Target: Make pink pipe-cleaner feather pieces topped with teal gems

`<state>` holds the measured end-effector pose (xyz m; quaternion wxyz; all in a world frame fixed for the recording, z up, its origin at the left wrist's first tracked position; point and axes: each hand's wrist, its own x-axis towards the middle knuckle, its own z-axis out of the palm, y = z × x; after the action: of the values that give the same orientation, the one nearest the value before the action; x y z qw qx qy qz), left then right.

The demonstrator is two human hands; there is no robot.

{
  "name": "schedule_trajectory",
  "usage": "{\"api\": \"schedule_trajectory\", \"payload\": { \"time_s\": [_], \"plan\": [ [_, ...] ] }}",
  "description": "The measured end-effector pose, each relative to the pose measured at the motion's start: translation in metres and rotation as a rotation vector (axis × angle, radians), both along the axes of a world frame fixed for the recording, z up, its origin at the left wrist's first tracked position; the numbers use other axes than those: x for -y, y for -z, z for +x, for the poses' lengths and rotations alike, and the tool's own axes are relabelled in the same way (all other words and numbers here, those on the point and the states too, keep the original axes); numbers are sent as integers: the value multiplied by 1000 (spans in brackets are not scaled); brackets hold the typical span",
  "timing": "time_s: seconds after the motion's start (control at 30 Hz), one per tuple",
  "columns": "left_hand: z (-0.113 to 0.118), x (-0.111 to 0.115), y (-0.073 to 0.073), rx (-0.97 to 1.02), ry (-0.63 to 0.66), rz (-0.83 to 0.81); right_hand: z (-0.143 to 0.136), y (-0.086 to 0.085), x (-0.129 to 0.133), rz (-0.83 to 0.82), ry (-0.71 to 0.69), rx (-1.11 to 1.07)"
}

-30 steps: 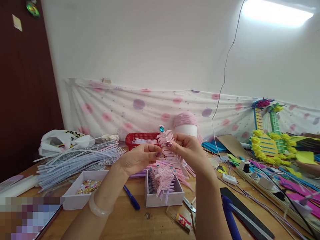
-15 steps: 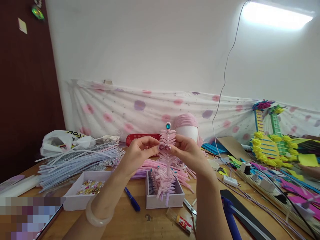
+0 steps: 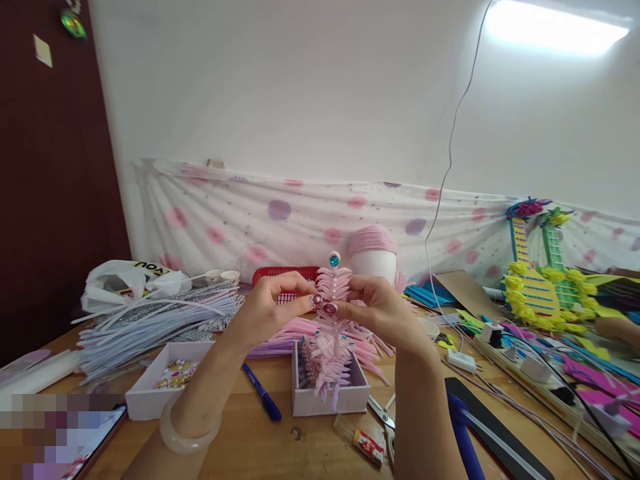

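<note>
A pink feather-like piece [image 3: 334,285] with a blue gem at its tip and small pearls down its middle is held upright between my hands. My left hand [image 3: 280,307] pinches its left edge with thumb and fingers. On the other side, my right hand [image 3: 373,307] grips the right edge, the two thumbs close together in front. Just below, a white box [image 3: 330,405] holds similar pink pieces [image 3: 325,360] with blue gems.
A white tray of gems [image 3: 150,400], a blue pen [image 3: 263,393], scissors [image 3: 381,412], a glue stick [image 3: 369,447] and a blue glue gun [image 3: 463,433] lie around. Pipe cleaners [image 3: 150,333] are at left. At the far right is another person's hand [image 3: 620,333].
The pink piece has shifted slightly down and left. My left thumb has moved a little left and my right thumb lower, while both hands keep their grip.
</note>
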<state>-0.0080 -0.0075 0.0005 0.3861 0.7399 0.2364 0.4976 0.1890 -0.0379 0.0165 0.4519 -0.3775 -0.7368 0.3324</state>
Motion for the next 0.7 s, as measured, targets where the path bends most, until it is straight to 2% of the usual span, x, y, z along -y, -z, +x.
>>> {"api": "schedule_trajectory", "payload": {
  "time_s": [0.13, 0.23, 0.5, 0.7],
  "plan": [
    [-2, -7, 1, 105, 265, -357, 0, -1, 3, -68, -39, 22],
    [-1, -12, 3, 161, 418, -516, -1, -1, 3, -85, -94, 20],
    [4, -22, 13, 231, 574, -659, 3, 4, -3, -126, -146, -12],
    [7, -24, 17, 267, 652, -718, 0, 4, -1, -174, -259, -114]
  ]
}}
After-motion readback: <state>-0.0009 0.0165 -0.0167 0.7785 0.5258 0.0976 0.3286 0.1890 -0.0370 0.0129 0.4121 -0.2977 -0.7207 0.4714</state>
